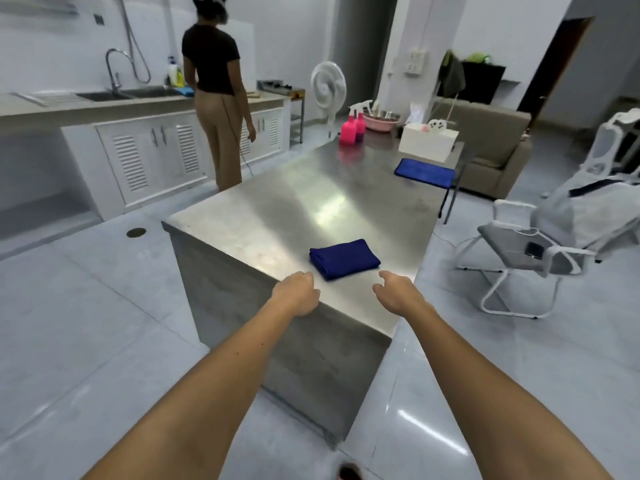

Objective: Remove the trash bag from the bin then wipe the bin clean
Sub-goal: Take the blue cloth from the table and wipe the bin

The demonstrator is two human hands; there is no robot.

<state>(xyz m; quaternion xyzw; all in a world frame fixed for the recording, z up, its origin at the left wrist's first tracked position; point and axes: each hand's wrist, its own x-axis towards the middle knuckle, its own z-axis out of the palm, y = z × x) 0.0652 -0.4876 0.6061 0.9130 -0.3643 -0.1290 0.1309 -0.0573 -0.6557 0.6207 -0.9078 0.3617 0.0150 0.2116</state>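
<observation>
1. Steel counter [311, 202]: bare and shiny across its middle.
2. Folded blue cloth [344, 258]: it lay near the counter's near corner, just beyond your hands.
3. Your left hand [297, 293]: fingers curled loosely, gripping nothing, over the near left edge.
4. Your right hand [398, 292]: fingers half spread, empty, close to the cloth without touching it.
5. Second blue cloth [424, 172]: at the far right edge, beside a white box [427, 142].
6. Two pink spray bottles [352, 128]: at the far end.
7. Bin and trash bag: not seen.
</observation>
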